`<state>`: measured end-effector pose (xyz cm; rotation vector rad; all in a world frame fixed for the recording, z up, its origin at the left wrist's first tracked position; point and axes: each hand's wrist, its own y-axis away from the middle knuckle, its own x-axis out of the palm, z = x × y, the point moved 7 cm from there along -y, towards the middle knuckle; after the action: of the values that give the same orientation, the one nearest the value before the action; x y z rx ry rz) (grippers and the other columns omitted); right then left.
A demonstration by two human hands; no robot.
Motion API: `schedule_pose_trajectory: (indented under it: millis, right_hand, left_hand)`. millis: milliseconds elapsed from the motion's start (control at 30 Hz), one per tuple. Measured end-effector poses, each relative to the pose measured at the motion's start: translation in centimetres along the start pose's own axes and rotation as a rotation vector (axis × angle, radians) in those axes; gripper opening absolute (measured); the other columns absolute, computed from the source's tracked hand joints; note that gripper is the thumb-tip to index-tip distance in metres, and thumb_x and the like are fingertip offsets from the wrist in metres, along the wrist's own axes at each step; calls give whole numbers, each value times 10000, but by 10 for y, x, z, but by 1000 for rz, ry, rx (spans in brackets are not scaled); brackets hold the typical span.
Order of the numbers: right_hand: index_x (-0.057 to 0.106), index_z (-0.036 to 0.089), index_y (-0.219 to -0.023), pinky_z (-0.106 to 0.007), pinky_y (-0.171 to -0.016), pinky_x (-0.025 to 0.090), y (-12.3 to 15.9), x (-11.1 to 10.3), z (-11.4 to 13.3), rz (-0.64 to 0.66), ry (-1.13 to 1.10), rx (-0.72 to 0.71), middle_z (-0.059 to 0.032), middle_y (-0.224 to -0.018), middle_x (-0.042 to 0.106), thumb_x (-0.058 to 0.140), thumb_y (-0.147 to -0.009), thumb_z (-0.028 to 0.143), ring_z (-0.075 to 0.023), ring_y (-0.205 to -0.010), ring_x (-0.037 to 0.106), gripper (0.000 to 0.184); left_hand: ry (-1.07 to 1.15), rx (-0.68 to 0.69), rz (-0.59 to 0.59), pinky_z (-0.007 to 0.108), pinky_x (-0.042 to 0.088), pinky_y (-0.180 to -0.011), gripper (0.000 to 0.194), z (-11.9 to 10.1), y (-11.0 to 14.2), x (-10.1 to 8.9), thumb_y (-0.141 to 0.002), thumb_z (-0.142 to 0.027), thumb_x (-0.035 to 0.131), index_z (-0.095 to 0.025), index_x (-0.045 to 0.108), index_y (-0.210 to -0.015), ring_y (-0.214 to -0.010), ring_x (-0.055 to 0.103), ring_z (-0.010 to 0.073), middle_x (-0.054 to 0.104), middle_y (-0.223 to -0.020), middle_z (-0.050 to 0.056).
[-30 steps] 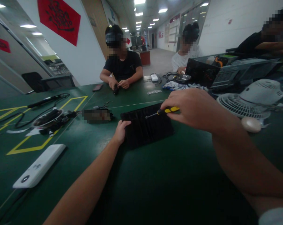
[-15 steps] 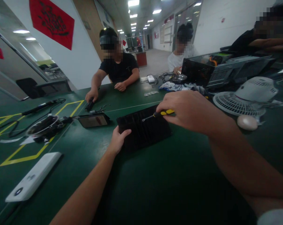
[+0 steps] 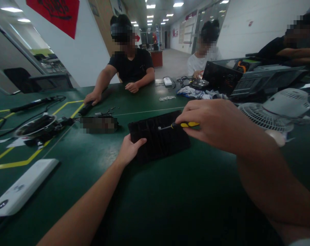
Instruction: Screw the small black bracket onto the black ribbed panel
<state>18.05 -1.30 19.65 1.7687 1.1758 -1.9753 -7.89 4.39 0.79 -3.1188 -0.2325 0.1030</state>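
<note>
A black rectangular panel [image 3: 167,143] with ridges lies tilted slightly over the green table in front of me. My left hand [image 3: 129,148] grips its left edge, the thumb resting on top and the fingers partly hidden. In my right hand [image 3: 208,119] is a screwdriver [image 3: 192,124] with a yellow and black handle, pinched between thumb and fingers. Its thin shaft points left over the panel's upper middle. A small round silvery bit shows at the tip; whether it touches the panel I cannot tell.
Left of the panel stands a small dark device [image 3: 100,124] with a blurred screen. A white power bank [image 3: 24,188] lies at lower left. On the right are a white fan [image 3: 268,112] and an opened computer case [image 3: 268,80]. Across the table, a person's hand [image 3: 93,97] holds a black object.
My hands keep their hold on the panel and screwdriver, which stay nearly in place. The person opposite has moved the black object toward the left side of the table. My view has shifted slightly.
</note>
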Motion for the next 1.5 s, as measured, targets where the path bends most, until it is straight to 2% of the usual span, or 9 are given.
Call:
schedule_pose_trajectory:
  millis: [133,400,533,900,1233,1500]
  right_hand:
    - [820,242,-1029,-371,-722,466,1,-1,0,10,7,14,-74,-1050,763,678,-921,203,-256,-876,699,183]
    - [815,230,-1052,-380,-754,486,4,-12,-3,-33,7,21,-86,-1043,759,656,-935,234,-271,-900,705,198]
    - [816,215,-1057,-381,-772,490,1,-8,-3,-8,0,20,-94,-1055,757,636,-947,233,-271,-924,708,211]
    - [813,188,-1074,-391,-787,472,-1,-3,-3,25,2,69,-109,-1039,755,658,-934,240,-275,-924,693,215]
    - [795,192,-977,-359,-730,401,-1,-1,-5,11,-13,156,-69,-921,714,683,-900,236,-225,-812,621,143]
    - [774,218,-969,-342,-704,379,-1,3,-5,20,16,179,-67,-954,720,685,-888,233,-230,-842,634,122]
  left_hand:
    - [42,-18,-4,489,600,-882,445,0,0,1,-607,-299,942,-170,767,-995,-954,751,359,791,-980,109]
    - [-14,-14,-1,478,603,-879,436,0,-1,0,-623,-326,912,-162,750,-994,-945,753,346,791,-978,110]
    - [-51,-20,35,452,604,-879,445,2,-2,1,-652,-359,877,-160,736,-1024,-951,753,318,792,-1020,107]
    - [-72,-11,44,418,597,-826,438,-1,-1,2,-657,-376,861,-155,734,-1013,-902,743,291,783,-990,97]
    - [-91,-16,46,446,606,-848,440,-6,2,3,-648,-399,859,-161,731,-996,-924,754,313,796,-986,95]
    - [-100,-32,53,422,601,-807,412,-6,2,5,-645,-388,843,-172,729,-978,-884,749,294,787,-938,70]
